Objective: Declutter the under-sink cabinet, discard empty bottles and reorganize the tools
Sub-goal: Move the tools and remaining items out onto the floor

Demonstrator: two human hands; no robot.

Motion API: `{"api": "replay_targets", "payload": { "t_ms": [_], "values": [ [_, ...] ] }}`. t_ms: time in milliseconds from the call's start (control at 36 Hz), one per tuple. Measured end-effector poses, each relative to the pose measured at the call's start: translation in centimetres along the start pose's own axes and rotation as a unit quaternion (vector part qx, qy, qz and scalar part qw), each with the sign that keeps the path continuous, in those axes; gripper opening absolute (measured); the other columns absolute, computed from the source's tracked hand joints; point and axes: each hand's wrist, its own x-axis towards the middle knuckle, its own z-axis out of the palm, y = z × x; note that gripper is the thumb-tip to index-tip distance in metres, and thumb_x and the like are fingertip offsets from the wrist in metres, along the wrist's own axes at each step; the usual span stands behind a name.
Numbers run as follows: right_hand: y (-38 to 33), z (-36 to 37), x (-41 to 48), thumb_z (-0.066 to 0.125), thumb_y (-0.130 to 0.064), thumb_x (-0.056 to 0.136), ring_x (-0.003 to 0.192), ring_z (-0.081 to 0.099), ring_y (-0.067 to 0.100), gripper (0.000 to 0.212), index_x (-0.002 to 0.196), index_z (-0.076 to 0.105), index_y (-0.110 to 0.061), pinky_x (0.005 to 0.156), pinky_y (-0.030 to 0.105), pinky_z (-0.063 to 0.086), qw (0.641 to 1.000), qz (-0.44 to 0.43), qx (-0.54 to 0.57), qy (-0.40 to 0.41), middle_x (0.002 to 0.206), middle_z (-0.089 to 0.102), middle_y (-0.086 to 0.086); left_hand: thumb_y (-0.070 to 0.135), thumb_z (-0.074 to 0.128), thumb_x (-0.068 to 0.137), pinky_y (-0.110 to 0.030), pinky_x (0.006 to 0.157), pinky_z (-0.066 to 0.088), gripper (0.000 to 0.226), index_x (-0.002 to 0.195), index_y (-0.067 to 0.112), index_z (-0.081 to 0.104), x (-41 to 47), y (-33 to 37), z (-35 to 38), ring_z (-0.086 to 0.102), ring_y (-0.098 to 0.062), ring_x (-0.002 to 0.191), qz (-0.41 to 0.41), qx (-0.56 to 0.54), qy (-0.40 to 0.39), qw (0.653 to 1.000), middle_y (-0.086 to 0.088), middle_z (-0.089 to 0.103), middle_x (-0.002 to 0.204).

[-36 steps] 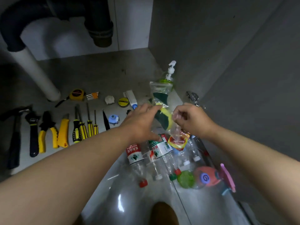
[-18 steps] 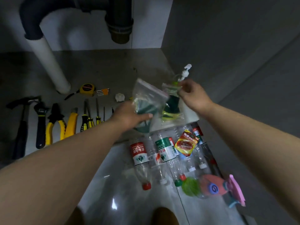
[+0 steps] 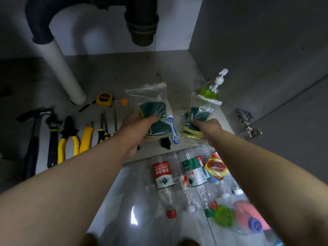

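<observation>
My left hand point(image 3: 136, 128) grips a clear zip bag of green and yellow sponges point(image 3: 150, 107) above the cabinet floor. My right hand point(image 3: 207, 129) grips a second sponge bag point(image 3: 200, 112), held apart to the right. Behind that bag stands a pump bottle point(image 3: 212, 87) with green liquid. On the cabinet floor to the left lie tools in a row: a hammer point(image 3: 33, 139), a wrench point(image 3: 52, 137), yellow pliers point(image 3: 68, 137), a yellow knife point(image 3: 87, 137) and screwdrivers point(image 3: 104, 126). Empty plastic bottles point(image 3: 162, 176) lie on the tiled floor in front of the cabinet.
A white drain pipe point(image 3: 65, 68) comes down at the back left, a black trap point(image 3: 141, 20) hangs at the top. A yellow tape measure point(image 3: 104, 98) lies by the pipe. A blue and white tube point(image 3: 173, 128) lies between the bags. A metal hinge point(image 3: 247, 125) sits at the right wall.
The two sponge bags have been pulled apart, one in each hand. My right hand has dropped from the bag's top to its lower part. The view has tilted up.
</observation>
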Motion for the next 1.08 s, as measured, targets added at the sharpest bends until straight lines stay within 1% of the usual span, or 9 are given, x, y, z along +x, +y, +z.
{"api": "replay_targets", "payload": {
  "t_ms": [83, 222, 389, 556, 611, 722, 889, 972, 1083],
  "values": [
    [-0.1, -0.5, -0.8, 0.084, -0.031, 0.078, 0.075, 0.062, 0.017, 0.032, 0.083, 0.055, -0.016, 0.06, 0.026, 0.048, 1.0, -0.017, 0.023, -0.01, 0.082, 0.064, 0.002, 0.024, 0.08, 0.086, -0.045, 0.096, 0.057, 0.032, 0.116, 0.021, 0.069, -0.5, 0.2, 0.5, 0.075, -0.02, 0.099, -0.003, 0.025, -0.026, 0.999, 0.0, 0.078, 0.107],
    [-0.2, -2.5, -4.0, 0.076, -0.023, 0.082, 0.09, 0.073, 0.02, 0.023, 0.103, 0.067, -0.018, 0.088, 0.036, 0.058, 0.99, -0.09, 0.083, -0.073, 0.1, 0.076, 0.004, 0.036, 0.077, 0.088, -0.029, 0.086, 0.059, 0.034, 0.116, 0.018, 0.072, -2.4, 1.2, 1.9, 0.076, -0.014, 0.097, -0.009, 0.043, -0.094, 0.995, 0.002, 0.079, 0.103],
    [-0.6, -6.3, -10.1, 0.074, -0.013, 0.086, 0.109, 0.07, 0.032, 0.059, 0.137, 0.048, -0.022, 0.098, 0.055, 0.054, 0.946, -0.117, 0.213, -0.213, 0.121, 0.072, 0.007, 0.046, 0.077, 0.085, -0.028, 0.078, 0.059, 0.046, 0.118, 0.015, 0.072, -6.9, 3.7, 4.5, 0.075, -0.022, 0.102, 0.014, 0.043, -0.189, 0.981, -0.006, 0.078, 0.109],
    [-0.7, -9.9, -17.9, 0.062, -0.017, 0.094, 0.118, 0.063, 0.045, 0.048, 0.141, 0.051, -0.016, 0.102, 0.064, 0.046, 0.889, -0.099, 0.291, -0.34, 0.128, 0.066, 0.022, 0.043, 0.075, 0.089, -0.033, 0.061, 0.06, 0.042, 0.124, 0.021, 0.066, -14.0, 5.6, 7.4, 0.077, -0.022, 0.085, 0.004, -0.003, -0.226, 0.974, -0.008, 0.077, 0.106],
    [-0.6, -11.0, -20.2, 0.055, -0.024, 0.096, 0.123, 0.059, 0.045, 0.045, 0.137, 0.057, -0.005, 0.107, 0.064, 0.042, 0.879, -0.091, 0.292, -0.366, 0.131, 0.064, 0.025, 0.046, 0.077, 0.086, -0.05, 0.074, 0.063, 0.05, 0.129, 0.03, 0.056, -16.3, 6.0, 7.8, 0.076, -0.027, 0.094, -0.001, -0.004, -0.237, 0.971, -0.008, 0.076, 0.113],
    [-0.3, -13.1, -24.5, 0.047, -0.038, 0.098, 0.122, 0.061, 0.043, 0.046, 0.127, 0.067, -0.007, 0.107, 0.064, 0.042, 0.883, -0.114, 0.29, -0.35, 0.129, 0.065, 0.023, 0.048, 0.085, 0.077, -0.06, 0.082, 0.059, 0.073, 0.135, 0.031, 0.044, -20.5, 6.7, 8.0, 0.075, -0.033, 0.1, -0.01, -0.008, -0.233, 0.972, -0.011, 0.07, 0.125],
    [-0.2, -15.3, -29.6, 0.04, -0.066, 0.097, 0.109, 0.071, 0.033, 0.058, 0.125, 0.07, -0.026, 0.096, 0.053, 0.054, 0.889, -0.135, 0.346, -0.269, 0.119, 0.073, 0.012, 0.038, 0.08, 0.085, -0.05, 0.073, 0.06, 0.061, 0.135, 0.036, 0.045, -25.7, 8.1, 7.8, 0.075, -0.034, 0.099, 0.027, -0.02, -0.236, 0.971, -0.009, 0.074, 0.118],
    [-0.1, -16.1, -31.7, 0.042, -0.058, 0.101, 0.106, 0.072, 0.029, 0.045, 0.133, 0.06, -0.033, 0.089, 0.051, 0.058, 0.902, -0.177, 0.321, -0.229, 0.118, 0.074, 0.005, 0.034, 0.08, 0.086, -0.053, 0.079, 0.06, 0.056, 0.133, 0.034, 0.05, -27.7, 8.6, 7.8, 0.075, -0.033, 0.101, 0.04, 0.014, -0.251, 0.967, -0.008, 0.074, 0.119],
    [0.1, -16.8, -34.3, 0.05, -0.043, 0.102, 0.104, 0.073, 0.028, 0.028, 0.121, 0.069, -0.035, 0.092, 0.05, 0.058, 0.906, -0.209, 0.294, -0.22, 0.114, 0.076, 0.003, 0.032, 0.075, 0.09, -0.042, 0.075, 0.061, 0.043, 0.13, 0.025, 0.062, -30.1, 9.0, 8.2, 0.074, -0.03, 0.103, 0.062, 0.044, -0.274, 0.959, -0.01, 0.075, 0.116]
  ]
}}
